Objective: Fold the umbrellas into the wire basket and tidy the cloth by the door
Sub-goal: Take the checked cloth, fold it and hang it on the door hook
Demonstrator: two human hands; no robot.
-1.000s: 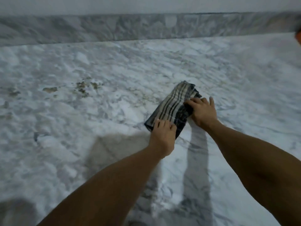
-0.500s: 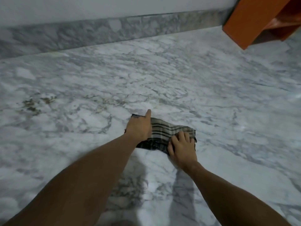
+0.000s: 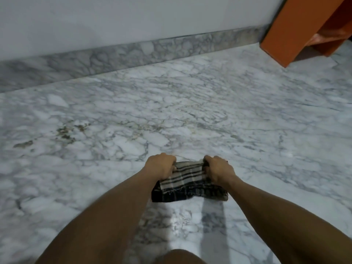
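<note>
**Plaid cloth, gripped at both far corners**

Woven and limp, the cloth lies folded on the marble floor, just in front of the person. It looks light and soft, with no stiffness of its own, so it should sag wherever it is not held; a frayed edge shows threads along the near fold. On polished stone it will probably slide easily. The left hand curls its fingers round the far left corner, and the right hand grips the far right corner the same way. Corners and fold edges look like the best places to hold, since a pinch in the middle would bunch the layers.

An orange wooden piece stands at the far right against the skirting, well apart from the cloth. Brownish stains mark the floor to the left. Nothing stands between the hands and the wall. No umbrellas or basket are in view.
</note>
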